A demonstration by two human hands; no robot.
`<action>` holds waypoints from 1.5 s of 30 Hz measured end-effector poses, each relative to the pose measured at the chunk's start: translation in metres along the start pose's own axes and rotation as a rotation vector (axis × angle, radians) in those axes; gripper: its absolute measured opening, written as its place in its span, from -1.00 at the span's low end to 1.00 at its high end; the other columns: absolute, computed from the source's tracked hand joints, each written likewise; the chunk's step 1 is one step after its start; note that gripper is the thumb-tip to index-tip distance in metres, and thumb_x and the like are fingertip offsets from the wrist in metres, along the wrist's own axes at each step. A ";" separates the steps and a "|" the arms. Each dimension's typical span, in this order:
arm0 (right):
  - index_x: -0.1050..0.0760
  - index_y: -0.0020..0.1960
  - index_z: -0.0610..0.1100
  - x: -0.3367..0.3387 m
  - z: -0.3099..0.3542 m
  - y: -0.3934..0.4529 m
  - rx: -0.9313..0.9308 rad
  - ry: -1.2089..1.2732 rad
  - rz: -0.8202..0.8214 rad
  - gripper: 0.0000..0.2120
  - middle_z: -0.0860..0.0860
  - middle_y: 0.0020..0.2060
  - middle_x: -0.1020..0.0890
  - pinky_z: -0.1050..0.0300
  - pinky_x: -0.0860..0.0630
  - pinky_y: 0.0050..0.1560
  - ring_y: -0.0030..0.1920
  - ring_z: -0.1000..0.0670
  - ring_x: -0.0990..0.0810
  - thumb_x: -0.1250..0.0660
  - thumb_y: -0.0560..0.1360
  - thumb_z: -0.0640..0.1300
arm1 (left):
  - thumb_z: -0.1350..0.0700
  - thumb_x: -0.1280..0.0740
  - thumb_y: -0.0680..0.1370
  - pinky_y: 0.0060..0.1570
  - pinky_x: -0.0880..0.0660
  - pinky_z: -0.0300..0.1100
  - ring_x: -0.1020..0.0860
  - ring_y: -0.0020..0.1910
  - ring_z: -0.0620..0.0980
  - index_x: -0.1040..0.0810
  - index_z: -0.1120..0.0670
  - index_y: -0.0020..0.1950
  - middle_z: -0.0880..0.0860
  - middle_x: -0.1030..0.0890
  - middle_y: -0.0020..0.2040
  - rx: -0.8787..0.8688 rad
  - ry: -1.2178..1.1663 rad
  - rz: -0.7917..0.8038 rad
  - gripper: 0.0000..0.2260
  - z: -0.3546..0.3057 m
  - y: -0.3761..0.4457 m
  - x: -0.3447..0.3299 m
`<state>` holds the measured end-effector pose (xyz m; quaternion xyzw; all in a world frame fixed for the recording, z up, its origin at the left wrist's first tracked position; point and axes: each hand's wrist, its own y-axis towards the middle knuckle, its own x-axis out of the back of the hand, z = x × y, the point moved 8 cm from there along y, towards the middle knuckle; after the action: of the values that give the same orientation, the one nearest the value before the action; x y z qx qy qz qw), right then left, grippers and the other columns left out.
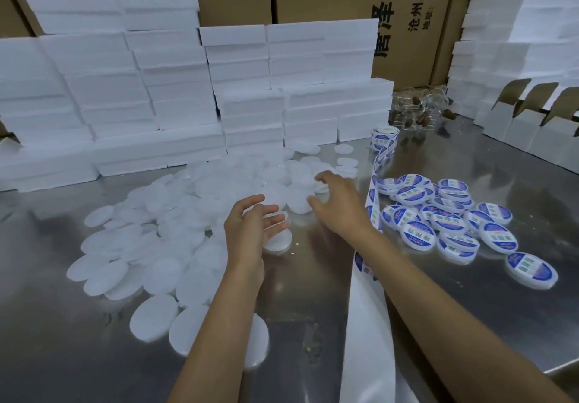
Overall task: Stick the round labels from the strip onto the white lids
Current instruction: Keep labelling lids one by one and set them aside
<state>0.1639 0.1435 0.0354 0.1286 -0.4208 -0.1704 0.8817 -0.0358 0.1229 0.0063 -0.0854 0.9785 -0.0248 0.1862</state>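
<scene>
Both hands, left hand (250,224) and right hand (336,202), hover loose-fingered over white lids (175,246)

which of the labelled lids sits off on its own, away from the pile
The labelled lid nearest the camera at far right; it lies alone on the metal table, the others overlap.

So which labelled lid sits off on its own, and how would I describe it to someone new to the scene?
Start from the pile of labelled lids right of the label strip on the metal table. Follow that pile toward the near right edge. The stray lid lies past the pile's near end, blue-and-white label up, with bare metal round most of it, not overlapping others.
</scene>
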 end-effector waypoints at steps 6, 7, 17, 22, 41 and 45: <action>-0.50 0.39 0.04 -0.015 0.014 0.038 0.037 -0.221 0.096 -0.60 -0.02 0.36 -0.54 0.00 -0.30 0.34 0.37 -0.12 -0.43 -0.33 0.57 0.03 | 0.32 -0.22 0.60 -0.27 -0.64 -0.14 -0.72 -0.26 0.09 -0.60 0.11 0.08 0.07 -0.72 -0.24 -0.002 0.012 0.013 -0.80 0.000 0.002 -0.001; -0.56 0.33 0.03 -0.015 0.013 0.040 0.030 -0.223 0.090 -0.67 -0.02 0.29 -0.59 0.02 -0.34 0.30 0.31 -0.12 -0.49 -0.31 0.58 0.00 | 0.32 -0.22 0.60 -0.28 -0.63 -0.14 -0.72 -0.26 0.09 -0.60 0.11 0.08 0.07 -0.72 -0.26 -0.001 0.010 0.013 -0.79 0.000 0.002 -0.001; -0.67 -0.08 -0.04 0.020 0.027 0.017 -0.070 0.475 0.012 -0.91 0.04 -0.15 -0.71 0.13 -0.57 -0.06 -0.07 0.04 -0.64 -0.39 0.56 -0.12 | 0.28 -0.26 0.62 -0.16 -0.67 -0.06 -0.70 -0.20 0.10 -0.59 0.12 0.12 0.17 -0.69 -0.08 0.006 0.012 0.050 -0.84 -0.006 -0.004 -0.006; -0.70 -0.03 -0.14 0.017 0.047 -0.028 -0.172 0.844 0.309 -0.87 -0.05 -0.16 -0.71 0.23 -0.53 -0.21 -0.19 0.05 -0.62 -0.42 0.54 -0.11 | -0.03 -0.31 0.65 0.07 -0.64 0.04 -0.66 0.19 0.15 -0.53 0.15 0.38 0.17 -0.64 0.26 0.105 -0.127 0.437 -0.63 -0.007 -0.024 -0.041; -0.65 0.03 -0.05 0.046 -0.011 -0.080 -0.172 -0.245 0.474 -0.83 0.10 -0.08 -0.65 0.12 -0.53 0.06 0.01 0.01 -0.60 -0.35 0.48 -0.14 | 0.31 -0.12 0.70 0.20 -0.60 0.08 -0.62 0.21 0.30 -0.53 0.13 0.34 0.34 -0.58 0.25 0.221 -0.246 0.446 -0.70 0.007 -0.028 -0.046; -0.62 0.13 -0.04 0.018 0.007 -0.081 -0.059 -0.119 0.439 -0.72 0.09 0.01 -0.57 0.31 -0.38 -0.10 -0.01 0.09 -0.51 -0.48 0.45 0.01 | 0.30 -0.21 0.66 0.13 -0.63 0.06 -0.66 0.10 0.23 -0.53 0.10 0.28 0.30 -0.63 0.18 0.183 -0.097 0.432 -0.76 0.011 -0.027 -0.043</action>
<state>0.1535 0.0623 0.0221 -0.0020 -0.4849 0.0060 0.8745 0.0114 0.1040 0.0140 0.1418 0.9576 -0.0690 0.2410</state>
